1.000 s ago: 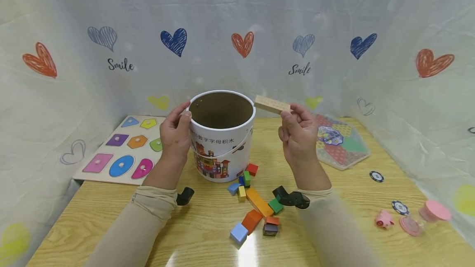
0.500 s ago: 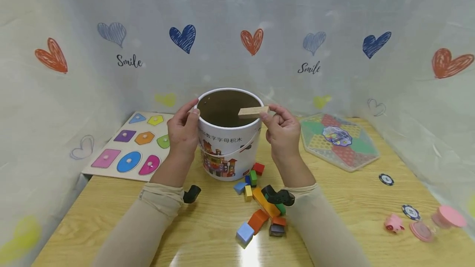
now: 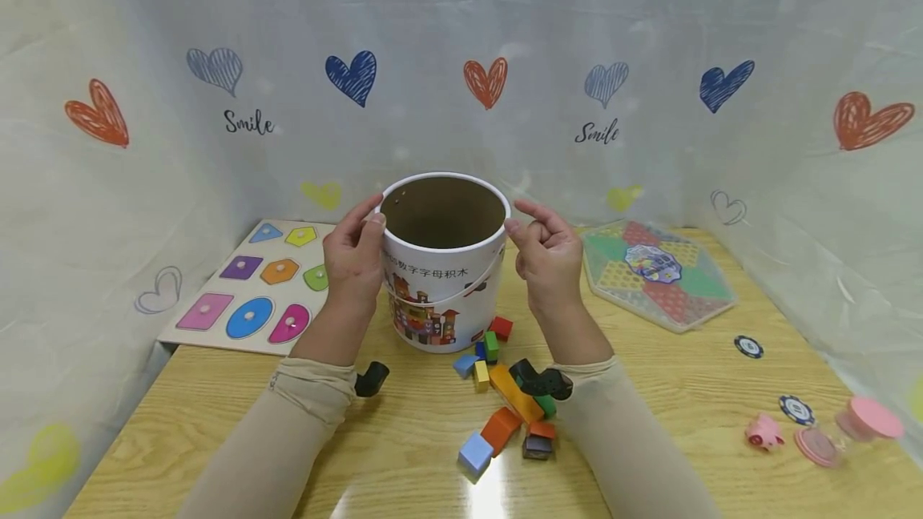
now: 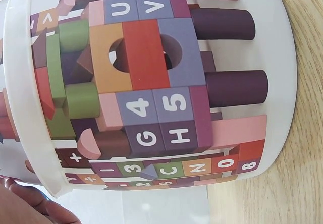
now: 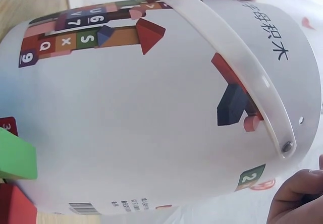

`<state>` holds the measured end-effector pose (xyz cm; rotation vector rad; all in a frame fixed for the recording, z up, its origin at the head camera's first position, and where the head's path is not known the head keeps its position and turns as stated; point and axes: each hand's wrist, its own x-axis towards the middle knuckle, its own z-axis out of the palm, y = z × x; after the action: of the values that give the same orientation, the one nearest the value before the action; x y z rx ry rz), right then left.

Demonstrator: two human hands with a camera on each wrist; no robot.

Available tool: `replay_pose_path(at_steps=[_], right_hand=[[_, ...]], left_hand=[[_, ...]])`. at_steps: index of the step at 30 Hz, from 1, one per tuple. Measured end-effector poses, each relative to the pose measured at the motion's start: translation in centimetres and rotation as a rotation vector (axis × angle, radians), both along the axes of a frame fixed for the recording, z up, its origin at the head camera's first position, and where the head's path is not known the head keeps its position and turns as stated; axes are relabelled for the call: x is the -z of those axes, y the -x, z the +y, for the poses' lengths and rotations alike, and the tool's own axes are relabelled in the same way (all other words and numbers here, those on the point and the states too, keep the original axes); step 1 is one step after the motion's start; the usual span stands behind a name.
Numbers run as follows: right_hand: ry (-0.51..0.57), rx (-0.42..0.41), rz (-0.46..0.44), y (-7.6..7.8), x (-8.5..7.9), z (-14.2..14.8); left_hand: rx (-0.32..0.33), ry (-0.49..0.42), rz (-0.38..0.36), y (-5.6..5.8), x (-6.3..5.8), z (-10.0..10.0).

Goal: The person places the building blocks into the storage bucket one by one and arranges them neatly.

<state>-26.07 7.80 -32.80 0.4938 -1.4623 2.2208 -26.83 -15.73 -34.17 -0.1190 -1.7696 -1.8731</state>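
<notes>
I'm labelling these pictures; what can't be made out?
Head view: floor of the round white bucket, hidden by its near wall.
Head view: nearer green block, partly behind the black right-wrist camera.
Left wrist view: left hand, mostly cut off by the edge.
Right wrist view: the bucket's fine black print, too small.

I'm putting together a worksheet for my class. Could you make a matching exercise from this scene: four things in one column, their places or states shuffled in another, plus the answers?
Things:
1. left hand
2. white bucket
3. shape puzzle board
4. pink pig figure

Places or states:
A. near a round chip
B. upright, with its top open
C. at the bucket's rim
D. at the back left of the table

Pairs: 1-C, 2-B, 3-D, 4-A
</notes>
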Motion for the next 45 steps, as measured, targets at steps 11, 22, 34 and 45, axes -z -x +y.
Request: replay_pose_path(at_steps=[11,22,34,45], right_hand=[[-0.082,-0.015,-0.025,0.6,1.7,2.3],[-0.68,-0.109,-0.476,2.7,7.8,5.0],[-1.218,-0.207,-0.519,2.9,9.9,5.1],[-1.29,-0.301,-0.532,2.3,9.5,5.1]], left_hand=[[0.002,0.017,-0.008,-0.1,-0.1,0.1],[-0.01,0.03,-0.049,-0.2,0.2,-0.4],[0.013,0.0,-0.032,-0.4,-0.2,-0.2],[0.025,-0.003,-0.011,-0.2,-0.1,0.0]])
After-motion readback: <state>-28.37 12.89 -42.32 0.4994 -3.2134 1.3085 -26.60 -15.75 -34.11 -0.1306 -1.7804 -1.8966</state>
